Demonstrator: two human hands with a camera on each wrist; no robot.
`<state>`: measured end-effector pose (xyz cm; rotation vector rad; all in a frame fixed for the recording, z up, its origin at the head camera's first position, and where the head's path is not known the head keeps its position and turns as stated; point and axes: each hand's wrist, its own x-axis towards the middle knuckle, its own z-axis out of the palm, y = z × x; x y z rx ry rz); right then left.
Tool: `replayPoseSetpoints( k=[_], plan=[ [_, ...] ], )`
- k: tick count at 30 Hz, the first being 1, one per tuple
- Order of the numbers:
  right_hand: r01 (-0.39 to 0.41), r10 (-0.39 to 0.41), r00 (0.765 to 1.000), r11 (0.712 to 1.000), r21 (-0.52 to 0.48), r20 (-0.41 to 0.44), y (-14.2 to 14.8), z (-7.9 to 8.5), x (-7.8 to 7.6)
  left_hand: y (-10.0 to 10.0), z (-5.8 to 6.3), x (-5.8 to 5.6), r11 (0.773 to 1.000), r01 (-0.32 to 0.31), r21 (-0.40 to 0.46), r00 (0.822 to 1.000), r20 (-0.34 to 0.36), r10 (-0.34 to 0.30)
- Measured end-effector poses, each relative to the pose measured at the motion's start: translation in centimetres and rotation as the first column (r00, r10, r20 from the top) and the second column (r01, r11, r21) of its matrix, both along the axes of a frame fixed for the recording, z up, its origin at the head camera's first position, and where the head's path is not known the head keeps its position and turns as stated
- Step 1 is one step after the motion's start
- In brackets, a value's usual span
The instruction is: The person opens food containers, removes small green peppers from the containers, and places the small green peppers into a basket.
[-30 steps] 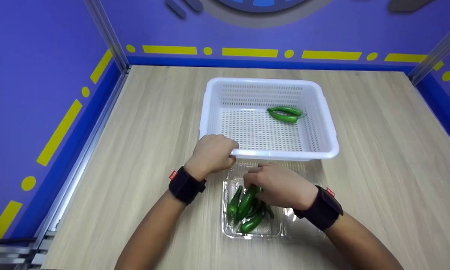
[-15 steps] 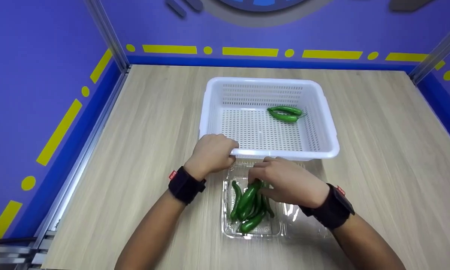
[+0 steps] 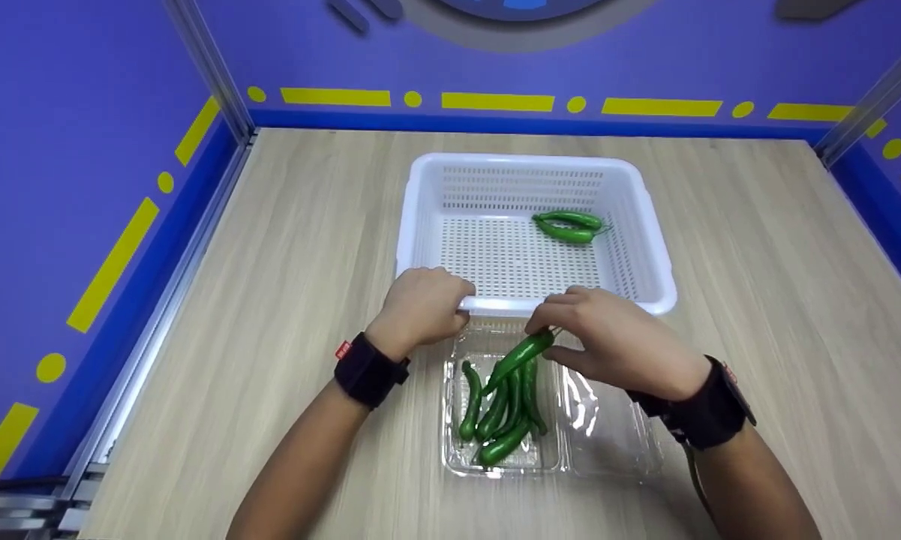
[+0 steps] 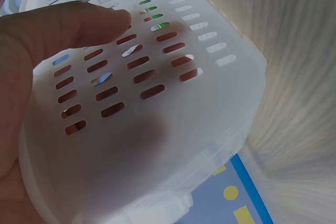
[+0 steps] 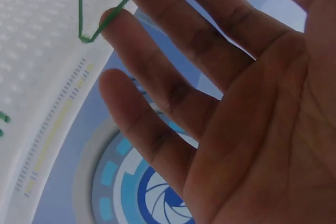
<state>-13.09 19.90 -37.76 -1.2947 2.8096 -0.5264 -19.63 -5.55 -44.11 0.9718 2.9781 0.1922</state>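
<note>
"How many peppers are there?"

"Two peppers (image 3: 568,236) lie in the one white basket (image 3: 525,159), right of the frame's centre. One more, the lifted pepper (image 3: 521,358), is in the right hand (image 3: 608,337), near the middle. Below it I count five in the lower pile (image 3: 505,444), but they overlap, so there may be more."

"What are the hands doing?"

"The right pinches the lifted pepper by its stem end, tilted, its tip down at the lower left over the pile. The left hand (image 3: 425,306) grips the basket's rim at its lower-left corner."

"And the pile sits in what?"

"One clear container (image 3: 544,455), at lower centre, with its transparent lid (image 3: 615,450) spread open to the right."

"Anything in the way?"

"The right hand covers part of the basket's front rim, and the left hides its near corner."

"What else is around?"

"Two black wristbands (image 3: 371,371), one per arm; a wood-grain table (image 3: 300,225); and blue-violet panels (image 3: 510,67) with yellow marks across the top and sides."
</note>
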Motion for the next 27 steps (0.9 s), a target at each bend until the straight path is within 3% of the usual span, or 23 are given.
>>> replayPoseSetpoints(
  k=[6,13,21,27],
  plan=[
    [0.036,-0.036,0.999,0.999,-0.011,-0.01,1.0,0.7,-0.5,-0.1,0.1,0.1,1.0,0.007,0.005,1.0,-0.01,-0.007],
    [0.163,-0.17,0.984,0.98,-0.117,-0.052,2.9,1.0,-1.6,-0.1,0.1,0.1,1.0,0.007,-0.001,1.0,-0.008,-0.007],
    [0.289,-0.31,0.947,0.938,-0.191,-0.089,3.8,0.6,-2.8,-0.1,0.1,0.1,1.0,0.003,0.0,1.0,-0.001,-0.003],
    [0.405,-0.436,0.895,0.882,-0.24,-0.09,4.8,0.1,-3.8,-0.1,0.1,0.1,1.0,0.003,0.004,1.0,0.006,-0.003]
  ],
)
